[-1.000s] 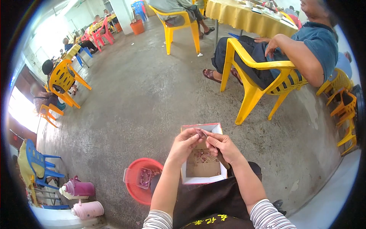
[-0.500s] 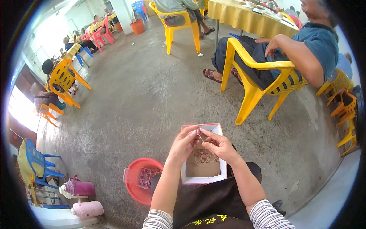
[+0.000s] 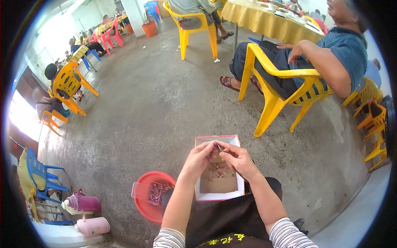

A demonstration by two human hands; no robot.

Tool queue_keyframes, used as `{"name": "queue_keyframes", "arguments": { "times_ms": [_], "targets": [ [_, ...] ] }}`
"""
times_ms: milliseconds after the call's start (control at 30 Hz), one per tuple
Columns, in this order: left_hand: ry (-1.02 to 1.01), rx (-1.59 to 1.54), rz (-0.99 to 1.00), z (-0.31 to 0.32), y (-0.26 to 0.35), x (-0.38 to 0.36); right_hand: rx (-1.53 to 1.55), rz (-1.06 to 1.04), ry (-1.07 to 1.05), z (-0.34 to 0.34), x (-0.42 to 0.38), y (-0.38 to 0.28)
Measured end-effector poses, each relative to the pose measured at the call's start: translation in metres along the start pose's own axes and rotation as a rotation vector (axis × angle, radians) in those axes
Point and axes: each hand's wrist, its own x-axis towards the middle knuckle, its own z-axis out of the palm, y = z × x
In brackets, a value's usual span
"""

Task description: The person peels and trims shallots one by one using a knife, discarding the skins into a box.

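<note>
Both my hands meet above a white cardboard box with a red outer edge. My left hand is closed, its thumb and fingertips pinching a small purplish bulb that looks like a shallot. Against the bulb, my right hand grips a thin, silvery small knife, mostly covered by the fingers. Pale stringy roots and purple bits of trimmings lie on the box's brown bottom. To the left stands a red plastic basin, with a clear tub of small purple pieces inside it.
Two thermos flasks, one magenta and one pink, are at lower left near a blue chair. A seated person occupies a yellow chair at right, beside a table with a yellow cloth. Concrete floor surrounds the box.
My fingertips have drawn slightly closer around the bulb, and less of the knife shows. The whole view has shifted a little.
</note>
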Motion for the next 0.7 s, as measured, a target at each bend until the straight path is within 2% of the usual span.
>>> {"name": "queue_keyframes", "arguments": {
  "times_ms": [133,200,333,400,633,700],
  "targets": [
    [0.034,0.053,0.022,-0.004,-0.001,0.001,0.144,0.035,-0.016,0.0,-0.002,0.0],
    [0.059,0.154,0.055,-0.003,-0.002,0.001,0.104,0.08,-0.021,0.0,-0.002,-0.001],
    [0.112,0.156,0.101,0.004,-0.002,-0.001,0.067,0.086,-0.036,-0.003,0.0,0.003],
    [0.124,0.206,0.131,0.001,-0.004,0.0,0.178,0.121,-0.069,-0.008,0.001,0.009],
    [0.052,0.089,0.017,0.005,0.008,-0.007,0.503,0.29,-0.137,-0.014,0.0,0.004],
    [0.055,0.064,0.008,0.007,0.008,-0.006,0.476,0.276,-0.094,-0.013,0.0,0.006]
  ]
}}
